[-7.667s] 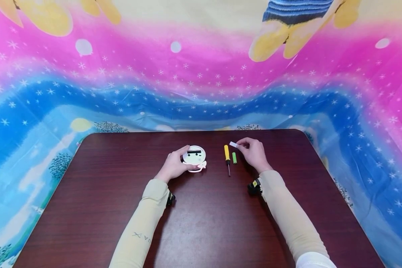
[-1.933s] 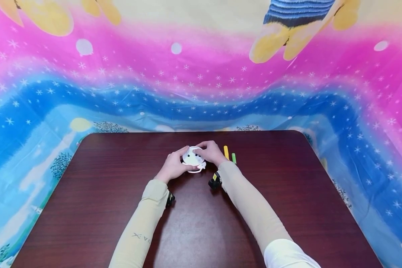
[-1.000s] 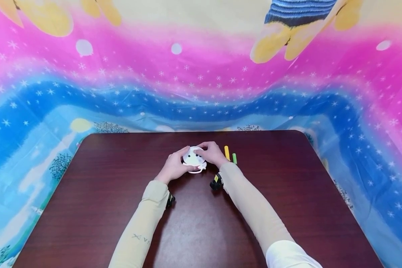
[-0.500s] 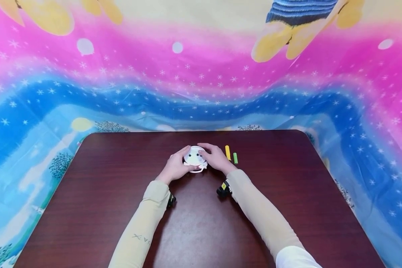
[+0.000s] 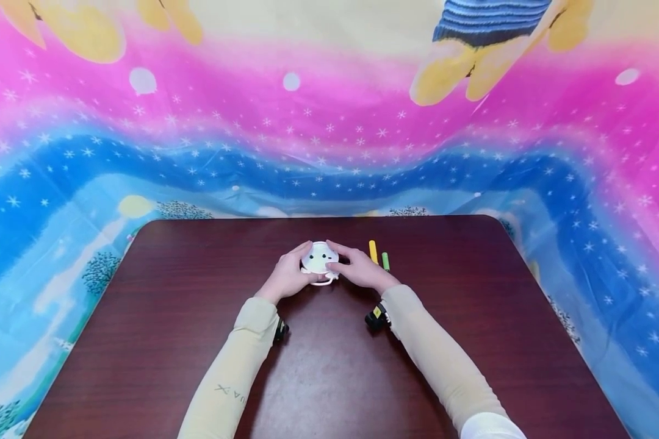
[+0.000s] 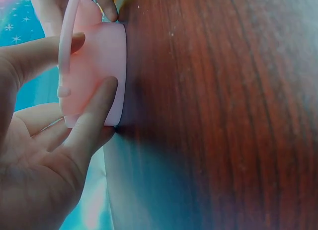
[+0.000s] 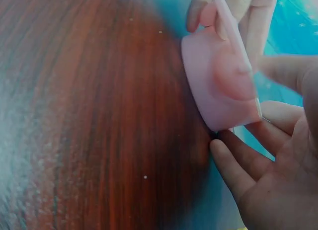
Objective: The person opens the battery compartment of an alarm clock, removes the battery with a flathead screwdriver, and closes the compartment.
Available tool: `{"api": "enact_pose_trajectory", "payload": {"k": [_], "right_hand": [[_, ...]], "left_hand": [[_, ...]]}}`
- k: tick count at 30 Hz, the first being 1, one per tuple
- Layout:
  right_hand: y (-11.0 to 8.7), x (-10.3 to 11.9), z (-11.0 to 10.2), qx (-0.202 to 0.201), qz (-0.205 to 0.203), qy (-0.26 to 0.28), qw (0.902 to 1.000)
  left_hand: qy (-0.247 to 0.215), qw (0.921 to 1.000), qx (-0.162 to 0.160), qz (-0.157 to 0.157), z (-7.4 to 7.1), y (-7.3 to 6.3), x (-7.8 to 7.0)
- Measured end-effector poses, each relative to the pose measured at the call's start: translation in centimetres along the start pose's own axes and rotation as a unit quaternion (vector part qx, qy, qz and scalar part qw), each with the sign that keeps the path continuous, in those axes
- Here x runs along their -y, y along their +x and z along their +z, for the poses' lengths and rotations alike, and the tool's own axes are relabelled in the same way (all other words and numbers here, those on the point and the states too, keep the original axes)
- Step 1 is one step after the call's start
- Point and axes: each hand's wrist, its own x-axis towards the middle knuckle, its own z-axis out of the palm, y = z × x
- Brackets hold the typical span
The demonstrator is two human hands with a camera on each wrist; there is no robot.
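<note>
Between the two hands, near the far side of the table, stands a small round battery device [image 5: 320, 255] with dark holes in its upward face and a loop handle. White in the head view, it looks pink in both wrist views, with a rounded bulge on its side wall [image 7: 198, 78]. The left hand [image 5: 288, 275] grips its left edge, thumb at the near side by the handle. My right hand [image 5: 362, 270] holds the right edge, with its thumb on the face and fingers around the far rim. The long dark slot seen earlier is now covered in white.
To the right of the right hand lie a yellow-handled screwdriver [image 5: 373, 251], its shaft hidden behind that hand, and a green battery [image 5: 385, 261]. The dark wooden table [image 5: 329, 378] ends just beyond them at a patterned cloth backdrop [image 5: 329, 122].
The right hand, which held a small white cover beside the screwdriver, moved left onto the device, and the slot became covered. Lately its thumb slid nearer along the face. The left hand kept its grip.
</note>
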Motion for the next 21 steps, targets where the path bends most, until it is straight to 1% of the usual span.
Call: {"api": "enact_pose_trajectory", "payload": {"k": [4,9,12,15,19,21], "right_hand": [[0.0,-0.1,-0.1,-0.009,-0.015,0.010,0.9998],[0.0,0.4,-0.3,-0.026,-0.027,0.058,0.9976],[-0.1,0.6,-0.3,-0.020,-0.032,0.098,0.9945],[-0.1,0.7,-0.5,-0.010,-0.037,0.129,0.9908],[-0.3,0.8,-0.8,-0.002,-0.037,0.158,0.9867],[-0.5,1.0,-1.0,0.005,-0.036,0.164,0.9857]], "left_hand": [[0.006,1.0000,0.002,0.006,-0.1,0.1,-0.2],[-0.004,0.9999,-0.007,0.015,-0.6,0.1,-0.6],[-0.014,0.9996,-0.014,0.020,-1.2,0.1,-1.0],[-0.021,0.9994,-0.012,0.023,-1.7,0.1,-1.1],[-0.031,0.9989,-0.009,0.033,-2.2,0.0,-1.2],[-0.036,0.9987,-0.011,0.036,-2.3,0.0,-1.1]]}}
